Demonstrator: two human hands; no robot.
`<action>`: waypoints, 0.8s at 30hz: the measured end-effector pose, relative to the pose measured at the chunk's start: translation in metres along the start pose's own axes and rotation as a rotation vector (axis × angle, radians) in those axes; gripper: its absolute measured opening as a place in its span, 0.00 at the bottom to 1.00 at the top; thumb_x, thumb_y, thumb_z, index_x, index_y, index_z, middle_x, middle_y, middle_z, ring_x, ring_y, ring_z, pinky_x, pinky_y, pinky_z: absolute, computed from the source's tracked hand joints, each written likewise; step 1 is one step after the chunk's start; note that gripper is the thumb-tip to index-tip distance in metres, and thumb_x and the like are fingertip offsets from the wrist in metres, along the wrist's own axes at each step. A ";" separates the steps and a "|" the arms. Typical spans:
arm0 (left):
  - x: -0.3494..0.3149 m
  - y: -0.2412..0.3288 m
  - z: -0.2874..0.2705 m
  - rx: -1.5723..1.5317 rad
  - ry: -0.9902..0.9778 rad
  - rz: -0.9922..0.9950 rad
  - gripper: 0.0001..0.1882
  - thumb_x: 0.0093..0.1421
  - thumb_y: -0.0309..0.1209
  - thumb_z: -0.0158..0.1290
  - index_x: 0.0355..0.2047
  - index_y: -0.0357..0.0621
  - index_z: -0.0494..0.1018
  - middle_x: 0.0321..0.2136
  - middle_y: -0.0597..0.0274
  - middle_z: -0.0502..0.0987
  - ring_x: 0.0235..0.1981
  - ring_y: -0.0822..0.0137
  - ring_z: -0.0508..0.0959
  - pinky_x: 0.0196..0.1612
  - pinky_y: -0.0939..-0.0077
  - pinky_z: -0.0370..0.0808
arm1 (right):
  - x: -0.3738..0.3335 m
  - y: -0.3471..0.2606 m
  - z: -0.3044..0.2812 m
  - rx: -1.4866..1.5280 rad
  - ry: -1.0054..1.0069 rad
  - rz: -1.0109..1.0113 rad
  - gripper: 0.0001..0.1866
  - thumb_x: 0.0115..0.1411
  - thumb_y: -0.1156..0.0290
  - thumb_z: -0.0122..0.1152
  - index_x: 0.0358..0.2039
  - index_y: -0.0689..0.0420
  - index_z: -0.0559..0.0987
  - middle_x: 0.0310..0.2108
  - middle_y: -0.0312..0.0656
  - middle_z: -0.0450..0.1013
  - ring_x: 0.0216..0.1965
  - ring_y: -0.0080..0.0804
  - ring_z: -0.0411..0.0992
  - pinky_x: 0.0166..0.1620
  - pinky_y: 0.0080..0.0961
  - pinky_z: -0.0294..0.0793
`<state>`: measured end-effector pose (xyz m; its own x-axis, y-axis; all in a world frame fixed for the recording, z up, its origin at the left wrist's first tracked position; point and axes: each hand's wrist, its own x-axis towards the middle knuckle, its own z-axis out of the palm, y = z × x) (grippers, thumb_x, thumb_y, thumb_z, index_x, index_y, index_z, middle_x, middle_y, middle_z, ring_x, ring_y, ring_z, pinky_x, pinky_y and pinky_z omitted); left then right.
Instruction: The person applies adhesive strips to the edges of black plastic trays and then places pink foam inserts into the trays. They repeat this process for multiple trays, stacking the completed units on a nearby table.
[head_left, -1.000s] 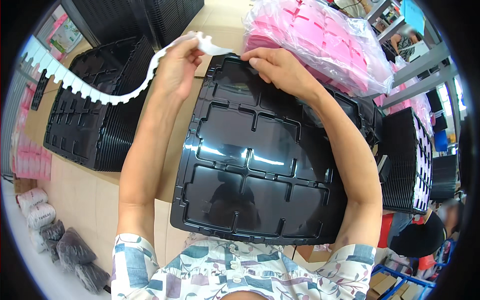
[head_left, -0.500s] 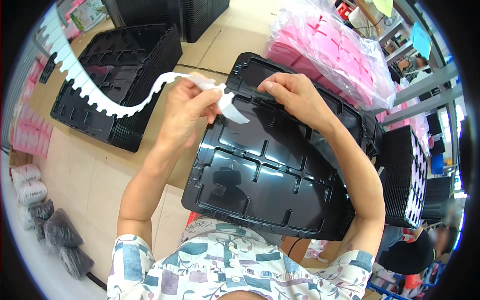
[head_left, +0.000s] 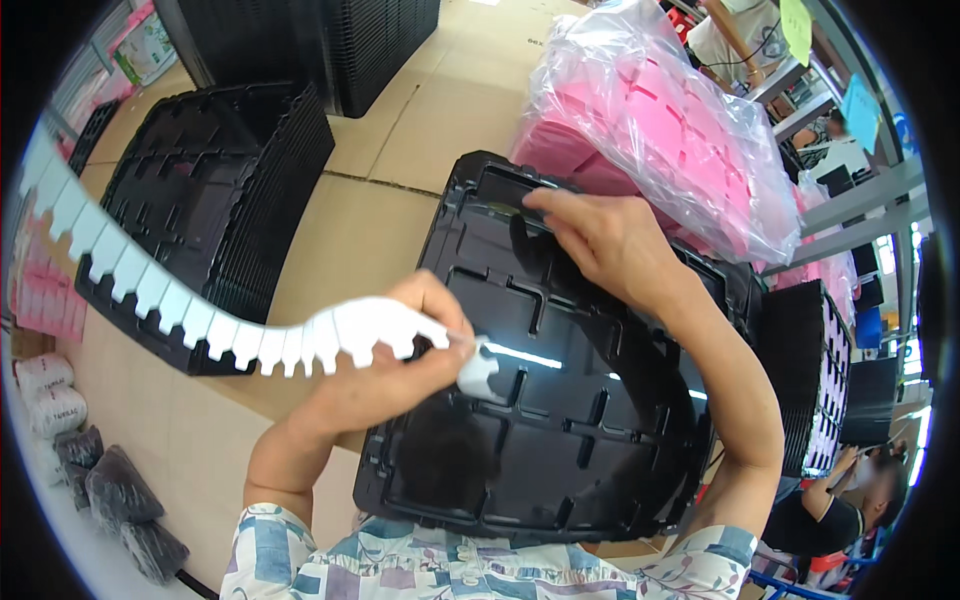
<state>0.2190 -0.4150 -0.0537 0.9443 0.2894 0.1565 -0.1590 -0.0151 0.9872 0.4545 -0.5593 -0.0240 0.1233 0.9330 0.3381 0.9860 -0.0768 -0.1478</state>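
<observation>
1. White strip (head_left: 345, 330) sits clamped between the fingers of our left hand (head_left: 385, 390), its short free end hanging over the black tray (head_left: 560, 395) before us.
2. Our right hand (head_left: 625, 240) is at the tray's far end, fingers close together; we cannot tell whether they pinch anything.
3. Plenty of strip remains, running off to our left; we cannot tell whether any piece is on the tray yet.

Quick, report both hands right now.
Left hand: closed, holding the white notched strip.
Right hand: loosely open over the black tray, nothing visible in its grip; contact unclear.
</observation>
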 end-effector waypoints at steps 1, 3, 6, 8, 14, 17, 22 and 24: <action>-0.003 0.002 -0.003 0.045 -0.004 -0.054 0.10 0.55 0.16 0.57 0.33 0.42 0.68 0.30 0.58 0.77 0.31 0.72 0.77 0.36 0.78 0.74 | 0.001 0.000 0.002 -0.031 -0.032 -0.024 0.12 0.59 0.72 0.56 0.45 0.55 0.78 0.23 0.46 0.76 0.26 0.45 0.77 0.30 0.38 0.76; -0.004 0.005 -0.004 0.021 -0.048 -0.063 0.11 0.54 0.15 0.57 0.33 0.42 0.68 0.29 0.57 0.77 0.30 0.72 0.77 0.35 0.78 0.73 | -0.001 -0.004 0.004 -0.096 -0.103 -0.067 0.15 0.57 0.72 0.57 0.46 0.55 0.78 0.21 0.43 0.75 0.24 0.41 0.77 0.28 0.35 0.75; -0.001 0.008 -0.007 0.073 -0.045 0.015 0.11 0.50 0.15 0.60 0.28 0.41 0.69 0.25 0.54 0.79 0.26 0.70 0.78 0.30 0.80 0.73 | -0.006 -0.004 0.007 -0.172 -0.104 -0.153 0.19 0.53 0.73 0.57 0.47 0.57 0.78 0.21 0.37 0.70 0.22 0.34 0.74 0.25 0.31 0.73; 0.001 0.005 -0.009 0.111 -0.067 0.096 0.12 0.49 0.15 0.61 0.27 0.39 0.69 0.23 0.52 0.80 0.25 0.67 0.81 0.25 0.80 0.73 | -0.006 -0.001 0.008 -0.179 -0.108 -0.194 0.21 0.52 0.73 0.57 0.48 0.59 0.77 0.22 0.35 0.68 0.22 0.32 0.73 0.24 0.29 0.72; 0.013 -0.007 -0.027 -0.311 -0.359 -0.119 0.09 0.56 0.26 0.63 0.27 0.30 0.77 0.28 0.51 0.82 0.22 0.65 0.82 0.29 0.77 0.78 | 0.001 0.007 0.012 -0.036 -0.097 -0.143 0.22 0.51 0.74 0.60 0.50 0.58 0.77 0.19 0.35 0.69 0.19 0.32 0.72 0.22 0.29 0.71; 0.021 -0.016 -0.044 -0.290 -0.587 -0.061 0.09 0.58 0.28 0.61 0.28 0.31 0.78 0.30 0.49 0.82 0.23 0.63 0.82 0.31 0.76 0.79 | 0.010 0.004 0.005 -0.079 -0.214 -0.138 0.23 0.52 0.74 0.61 0.51 0.56 0.77 0.18 0.36 0.69 0.18 0.32 0.71 0.21 0.30 0.70; 0.004 0.000 -0.032 -0.133 -0.261 -0.073 0.06 0.54 0.23 0.63 0.27 0.36 0.75 0.31 0.51 0.82 0.25 0.65 0.83 0.30 0.76 0.78 | 0.017 -0.005 0.002 -0.106 -0.260 -0.124 0.25 0.52 0.75 0.61 0.53 0.54 0.77 0.18 0.38 0.71 0.18 0.35 0.72 0.22 0.32 0.71; -0.005 -0.004 -0.019 0.009 -0.090 -0.014 0.12 0.50 0.20 0.65 0.32 0.41 0.72 0.30 0.55 0.82 0.28 0.66 0.84 0.28 0.77 0.78 | 0.011 -0.001 0.013 -0.020 -0.170 -0.063 0.24 0.52 0.75 0.61 0.52 0.55 0.77 0.18 0.39 0.72 0.18 0.37 0.73 0.23 0.33 0.72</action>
<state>0.2094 -0.3982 -0.0587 0.9687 0.2023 0.1442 -0.1431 -0.0202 0.9895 0.4529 -0.5443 -0.0325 0.0425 0.9821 0.1836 0.9934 -0.0220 -0.1125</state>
